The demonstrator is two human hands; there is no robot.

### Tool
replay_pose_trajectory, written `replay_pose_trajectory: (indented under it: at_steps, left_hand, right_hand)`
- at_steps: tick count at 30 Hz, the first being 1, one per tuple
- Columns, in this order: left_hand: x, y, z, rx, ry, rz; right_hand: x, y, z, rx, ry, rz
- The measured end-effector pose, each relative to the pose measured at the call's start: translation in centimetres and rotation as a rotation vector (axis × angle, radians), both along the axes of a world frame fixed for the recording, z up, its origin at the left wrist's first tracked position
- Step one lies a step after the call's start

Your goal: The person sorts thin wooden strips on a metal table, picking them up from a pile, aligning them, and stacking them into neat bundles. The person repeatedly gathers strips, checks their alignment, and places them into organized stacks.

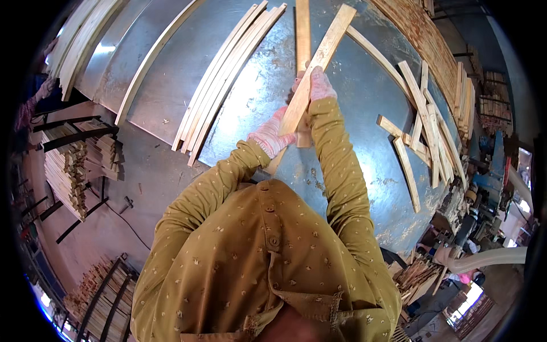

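Slanted plank: the pale wooden plank (327, 48) is raised at a slant over the metal counter (245, 122), its near end beside the left hand (272, 135), its far end up and to the right.
Right hand: the gloved hand (322, 85) has its fingers clamped on the slanted plank near the middle.
Left hand: pink-and-white glove, just by the plank's near end; its fingers are partly hidden, so whether they close on anything cannot be told.
Straight plank: another length (302, 37) points away from the person, crossed by the slanted plank.
Short strip: a wooden end (276, 163) shows just below the left hand.
Left of the hands: a group of long strips (228, 80) lies side by side, with a single strip (152, 57) farther left.
Right of the hands: short pieces (432, 131) lie crossed in a loose pile.
Sleeves: mustard, with small pale motifs (342, 154).
Beyond the counter: stacked wood (65, 176) sits on a rack at left; a pale hose (490, 259) runs at right.
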State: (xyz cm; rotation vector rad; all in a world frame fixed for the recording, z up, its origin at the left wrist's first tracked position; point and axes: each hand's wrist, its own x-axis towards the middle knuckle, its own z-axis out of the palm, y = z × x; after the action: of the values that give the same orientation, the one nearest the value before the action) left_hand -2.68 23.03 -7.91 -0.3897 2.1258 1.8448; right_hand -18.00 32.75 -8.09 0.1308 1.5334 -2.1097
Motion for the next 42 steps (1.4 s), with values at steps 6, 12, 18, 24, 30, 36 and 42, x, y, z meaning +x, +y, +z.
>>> replay_pose_trajectory:
  at_steps: [6, 12, 18, 24, 30, 36, 42]
  left_hand:
    - [1.1, 0.8, -2.7, 0.069, -0.054, 0.226]
    - [1.9, 4.6, -2.5, 0.376, -0.071, 0.221]
    - [4.1, 1.4, -1.5, -0.214, -0.051, 0.257]
    - [5.0, -1.5, -1.9, -0.176, -0.063, 0.235]
    - [5.5, -3.8, -1.1, -0.072, 0.095, 0.304]
    - [6.3, -10.6, 2.9, -0.174, 0.372, 0.545]
    - [8.4, -27.5, 2.5, -0.952, 0.353, 0.635]
  right_hand:
    - [-4.6, 5.5, -2.1, -0.078, -0.229, -0.11]
    - [-4.8, 3.4, 1.3, 0.748, 0.115, -0.034]
    - [-2.2, -1.2, -0.4, 1.462, 0.27, 0.184]
    - [-4.9, 3.8, -1.6, 1.475, 0.199, 0.318]
    - [-2.5, 6.7, 1.9, 1.353, 0.391, 0.333]
    - [-1.2, 5.8, -3.0, 1.691, 0.514, 0.448]
    - [-3.8, 8.1, 0.7, 1.286, 0.336, 0.369]
